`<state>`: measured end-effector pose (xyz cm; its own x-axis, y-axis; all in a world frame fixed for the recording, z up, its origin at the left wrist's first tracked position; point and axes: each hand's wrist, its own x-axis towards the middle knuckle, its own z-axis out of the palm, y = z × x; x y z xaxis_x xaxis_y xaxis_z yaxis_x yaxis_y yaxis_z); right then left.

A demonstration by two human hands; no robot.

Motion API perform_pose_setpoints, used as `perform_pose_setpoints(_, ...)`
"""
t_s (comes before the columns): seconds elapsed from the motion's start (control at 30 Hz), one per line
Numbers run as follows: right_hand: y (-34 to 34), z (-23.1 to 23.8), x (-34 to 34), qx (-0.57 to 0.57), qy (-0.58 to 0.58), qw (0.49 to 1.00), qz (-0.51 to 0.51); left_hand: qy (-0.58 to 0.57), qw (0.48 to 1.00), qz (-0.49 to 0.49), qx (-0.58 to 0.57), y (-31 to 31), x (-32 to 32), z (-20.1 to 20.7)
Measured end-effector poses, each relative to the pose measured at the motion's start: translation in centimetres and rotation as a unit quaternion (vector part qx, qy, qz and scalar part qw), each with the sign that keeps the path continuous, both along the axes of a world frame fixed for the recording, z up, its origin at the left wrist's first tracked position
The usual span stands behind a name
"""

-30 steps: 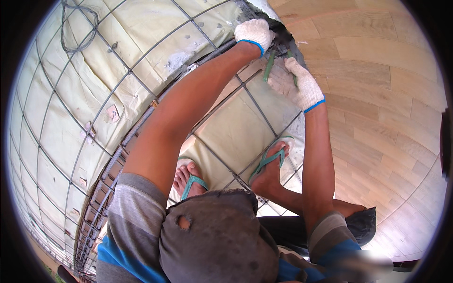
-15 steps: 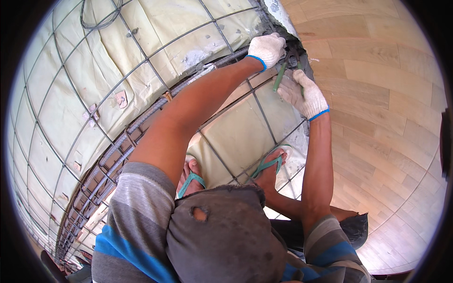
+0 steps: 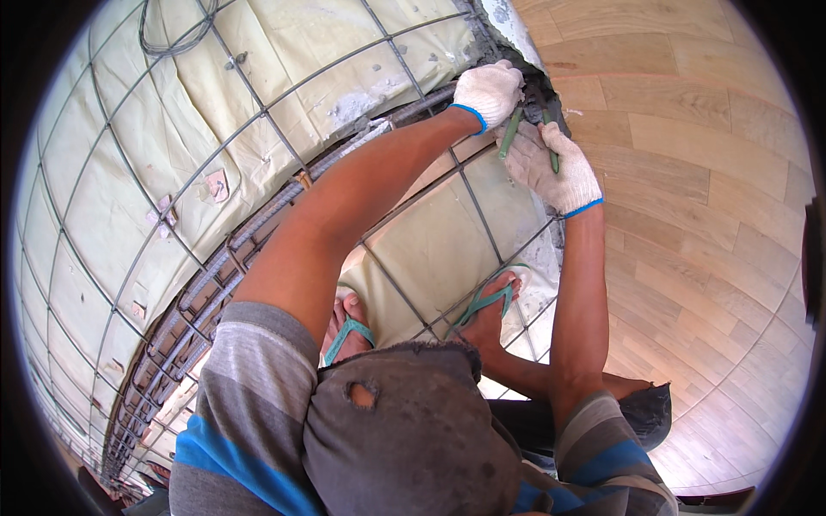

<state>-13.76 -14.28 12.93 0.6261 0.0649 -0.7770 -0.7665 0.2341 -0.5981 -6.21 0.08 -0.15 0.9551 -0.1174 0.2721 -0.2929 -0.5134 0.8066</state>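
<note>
Both hands wear white knitted gloves with blue cuffs and work at the far corner of the steel frame. My right hand (image 3: 551,172) grips pincers (image 3: 511,133) with green handles, its thumb against the right handle and its fingers behind the left one. The handles stand apart, and the jaws are lost in the dark gap ahead. Close by on the left, my left hand (image 3: 488,93) is closed at the end of the rebar bundle (image 3: 379,139). Whatever its fingers hold is hidden.
Steel mesh (image 3: 267,110) lies over pale sheeting (image 3: 430,249), where my sandalled feet stand. A ribbed rebar cage (image 3: 194,292) curves along the left. Wood-look flooring (image 3: 680,172) borders the right side. Coiled wire (image 3: 178,47) rests on the mesh at far left.
My right hand has shifted slightly on the pincers, with its fingers now farther up behind the left handle. My left hand stays closed in nearly the same place.
</note>
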Motion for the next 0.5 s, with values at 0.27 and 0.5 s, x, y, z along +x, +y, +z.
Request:
perform_pose_setpoints(0.27,1.8,-0.3,0.1,0.007,-0.037,0.992,-0.118,0.007,1.0,0.002,0.006,0.0,0.1,-0.1)
perform_pose_setpoints(0.5,1.8,-5.6,-0.4,0.064,-0.064,0.992,-0.086,-0.003,1.0,-0.007,0.01,0.0,0.0,-0.1)
